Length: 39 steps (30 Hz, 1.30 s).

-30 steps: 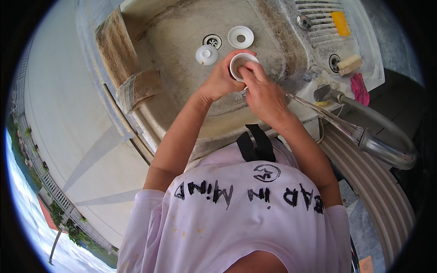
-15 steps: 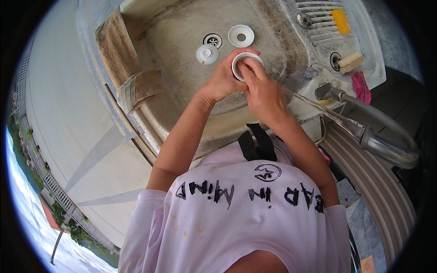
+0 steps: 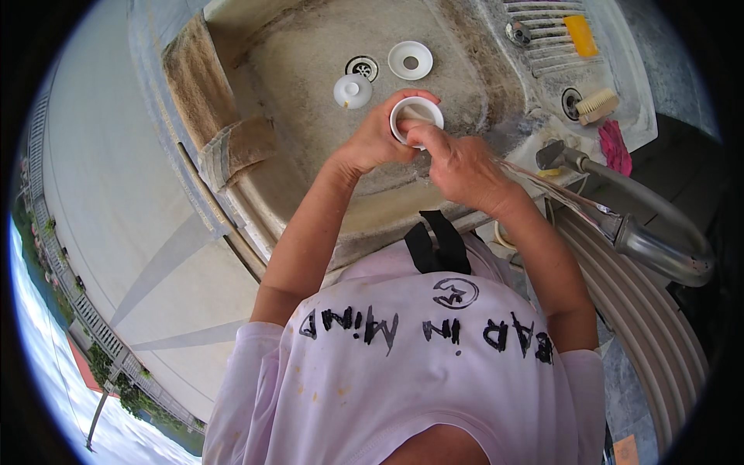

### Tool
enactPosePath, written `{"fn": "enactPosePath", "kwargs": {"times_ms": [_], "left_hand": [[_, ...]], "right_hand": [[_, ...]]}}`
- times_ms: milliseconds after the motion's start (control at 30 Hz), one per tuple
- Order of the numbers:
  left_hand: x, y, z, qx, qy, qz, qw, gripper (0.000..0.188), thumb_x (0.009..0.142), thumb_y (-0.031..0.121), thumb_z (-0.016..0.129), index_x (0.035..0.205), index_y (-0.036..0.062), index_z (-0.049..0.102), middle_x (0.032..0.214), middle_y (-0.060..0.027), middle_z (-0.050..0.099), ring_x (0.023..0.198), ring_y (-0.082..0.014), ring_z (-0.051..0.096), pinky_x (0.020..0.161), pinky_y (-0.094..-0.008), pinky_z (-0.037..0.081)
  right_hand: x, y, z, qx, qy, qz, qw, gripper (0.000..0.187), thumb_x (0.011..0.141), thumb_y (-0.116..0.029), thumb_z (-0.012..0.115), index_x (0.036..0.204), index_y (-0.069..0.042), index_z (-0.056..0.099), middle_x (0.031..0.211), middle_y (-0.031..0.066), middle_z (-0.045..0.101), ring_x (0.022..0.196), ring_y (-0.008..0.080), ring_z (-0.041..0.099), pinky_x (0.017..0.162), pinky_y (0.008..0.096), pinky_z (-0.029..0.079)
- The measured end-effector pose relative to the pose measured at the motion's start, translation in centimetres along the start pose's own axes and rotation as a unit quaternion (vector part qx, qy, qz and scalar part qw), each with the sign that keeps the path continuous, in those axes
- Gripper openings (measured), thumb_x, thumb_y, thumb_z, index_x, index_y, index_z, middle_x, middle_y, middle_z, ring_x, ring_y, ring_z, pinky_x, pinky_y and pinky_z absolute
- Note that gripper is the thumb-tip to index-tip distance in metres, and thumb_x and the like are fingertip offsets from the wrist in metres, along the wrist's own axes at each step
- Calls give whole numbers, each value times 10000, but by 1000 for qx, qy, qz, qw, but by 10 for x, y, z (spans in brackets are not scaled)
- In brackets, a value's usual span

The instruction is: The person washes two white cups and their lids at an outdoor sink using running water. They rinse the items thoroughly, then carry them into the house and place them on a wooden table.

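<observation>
Both hands worked over a stained stone sink [image 3: 310, 62]. Left hand [image 3: 375, 138] wrapped a small white cup [image 3: 416, 118] from the side, grip closed around its wall, mouth of the cup facing up. Right hand [image 3: 463, 164] sat just beside it, fingertips [image 3: 422, 133] pressed over the near rim and into the cup; its grip was curled narrow, and whether it pinched anything inside could not be told. Cup was held above the basin floor, near the middle of the sink.

On the basin floor behind the cup: a white domed lid with a knob [image 3: 353, 91], just left of the cup; a metal drain [image 3: 362, 67] behind that; a white flat ring with a centre hole [image 3: 410, 60] beside the drain. All three lay apart from the hands.

Right ledge of the sink carried a ribbed draining area with a yellow bar of soap [image 3: 580, 36], a wooden scrubbing brush [image 3: 597, 106] and a pink cloth [image 3: 614, 147]. A metal tap [image 3: 559, 155] stood at the right edge, a grey hose [image 3: 659, 248] running from it. A brown folded cloth [image 3: 232, 147] hung over the left rim.
</observation>
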<state>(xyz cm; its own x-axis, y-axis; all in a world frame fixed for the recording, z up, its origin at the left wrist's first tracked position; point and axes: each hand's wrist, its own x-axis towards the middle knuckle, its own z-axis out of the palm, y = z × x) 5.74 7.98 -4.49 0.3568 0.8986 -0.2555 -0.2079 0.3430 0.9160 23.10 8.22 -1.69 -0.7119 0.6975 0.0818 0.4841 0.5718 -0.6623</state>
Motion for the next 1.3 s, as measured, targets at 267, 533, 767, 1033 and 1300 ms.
{"fn": "enactPosePath", "kwargs": {"times_ms": [267,533,767,1033,1300], "left_hand": [[-1,4,-2,106,36,34,993,612,575,-85,629,1153,98,547,1011,-23,589,921,-114,560,820,-257,465],[3,-13,-1,45,76,11,996,602,578,-65,676,1146,86,547,988,-13,593,890,-99,557,797,-258,478],[-2,-11,0,114,76,-4,991,632,579,-98,661,1176,72,541,1010,-11,578,918,-115,541,835,-266,463],[-8,-8,0,9,75,-29,997,637,574,-103,623,1181,72,542,1007,-14,590,936,-119,546,830,-276,465],[-15,1,11,121,12,-13,992,637,546,-47,686,1150,99,547,989,-28,601,910,-122,559,824,-278,472]], "right_hand": [[2,0,9,-132,13,58,989,389,808,-22,489,1176,-81,377,1031,116,620,672,318,649,549,415,518],[1,-3,18,158,15,109,981,501,798,-3,451,1279,-73,332,1081,193,604,831,399,620,721,472,488],[2,-15,18,-90,-84,161,979,522,808,-2,451,1303,-89,308,1100,211,589,783,415,617,690,502,485],[-9,-11,22,-2,-6,83,997,456,809,-33,463,1255,-70,376,1137,202,567,724,386,629,606,463,512],[-14,-11,22,-125,-23,56,990,312,800,-26,494,1107,-79,488,844,115,628,652,335,627,539,421,503]]}}
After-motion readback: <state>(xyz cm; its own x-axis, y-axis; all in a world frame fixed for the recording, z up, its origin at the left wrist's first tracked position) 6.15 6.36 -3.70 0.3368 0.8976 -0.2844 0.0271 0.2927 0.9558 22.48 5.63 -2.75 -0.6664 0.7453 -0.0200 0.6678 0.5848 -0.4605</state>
